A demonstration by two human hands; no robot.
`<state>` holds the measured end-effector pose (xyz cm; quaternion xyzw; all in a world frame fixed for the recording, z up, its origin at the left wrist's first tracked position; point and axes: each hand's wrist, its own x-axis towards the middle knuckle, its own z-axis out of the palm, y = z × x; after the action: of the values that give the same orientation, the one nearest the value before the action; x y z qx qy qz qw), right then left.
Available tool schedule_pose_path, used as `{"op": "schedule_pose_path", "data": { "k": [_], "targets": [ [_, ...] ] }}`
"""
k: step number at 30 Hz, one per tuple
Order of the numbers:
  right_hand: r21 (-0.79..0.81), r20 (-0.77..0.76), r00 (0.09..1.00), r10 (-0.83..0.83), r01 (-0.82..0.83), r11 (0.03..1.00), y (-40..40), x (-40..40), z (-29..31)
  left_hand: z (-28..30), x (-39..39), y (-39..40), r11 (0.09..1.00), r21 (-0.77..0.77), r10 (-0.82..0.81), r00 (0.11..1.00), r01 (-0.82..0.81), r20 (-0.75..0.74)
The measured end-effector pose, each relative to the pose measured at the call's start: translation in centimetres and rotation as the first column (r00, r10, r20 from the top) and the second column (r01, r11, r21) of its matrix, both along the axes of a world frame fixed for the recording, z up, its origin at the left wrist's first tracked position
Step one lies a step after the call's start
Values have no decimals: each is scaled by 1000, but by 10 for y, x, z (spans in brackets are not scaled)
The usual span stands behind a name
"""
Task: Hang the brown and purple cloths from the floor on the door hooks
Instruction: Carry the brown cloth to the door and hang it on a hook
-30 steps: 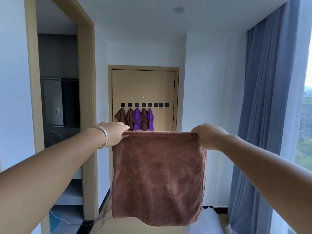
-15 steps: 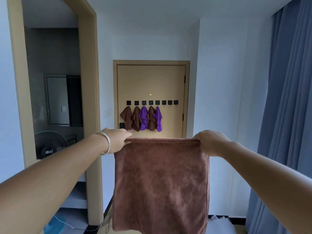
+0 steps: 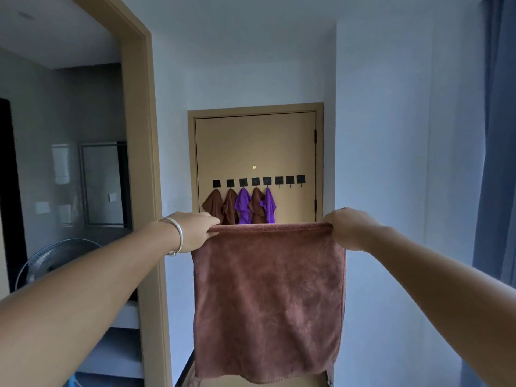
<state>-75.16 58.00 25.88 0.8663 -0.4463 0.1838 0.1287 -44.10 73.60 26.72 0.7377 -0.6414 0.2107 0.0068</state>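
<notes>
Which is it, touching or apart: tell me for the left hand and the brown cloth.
Touching. The head view shows the left hand pinching the brown cloth at its top left corner, with the fingertips on the hem.

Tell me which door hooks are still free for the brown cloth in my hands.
The three rightmost hooks are bare, between the last purple cloth and the door's hinge edge. The five left hooks are crowded with overlapping hung cloths.

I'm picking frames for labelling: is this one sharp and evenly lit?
Head view: brown cloth and door hooks are sharp; the doorway frame bows from wide-angle distortion; the side room at left is dim; light is soft and bluish, with no glare.
</notes>
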Motion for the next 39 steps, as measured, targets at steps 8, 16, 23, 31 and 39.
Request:
{"op": "schedule_pose_path", "data": {
  "k": [8, 16, 23, 31, 39],
  "targets": [
    [57, -38, 999, -3, 5, 998, -71, 23, -27, -23, 20, -71, 998, 56, -25, 999, 26, -24],
    [75, -68, 997, -47, 52, 996, -136, 75, -26, -29, 79, -151, 998, 47, -44, 999, 45, -20],
    [28, -54, 995, -83, 85, 996, -192, 146, 13, -7, 156, -219, 996, -26, -92, 993, 90, -74],
    [44, -72, 992, -108, 111, 993, -254, 216, 2, -12, 226, -284, 993, -19, -118, 992, 117, -52],
    [96, -105, 990, -92, 102, 990, -322, 263, -16, -32, 268, -349, 992, 21, -121, 988, 123, -94]
  ]
}}
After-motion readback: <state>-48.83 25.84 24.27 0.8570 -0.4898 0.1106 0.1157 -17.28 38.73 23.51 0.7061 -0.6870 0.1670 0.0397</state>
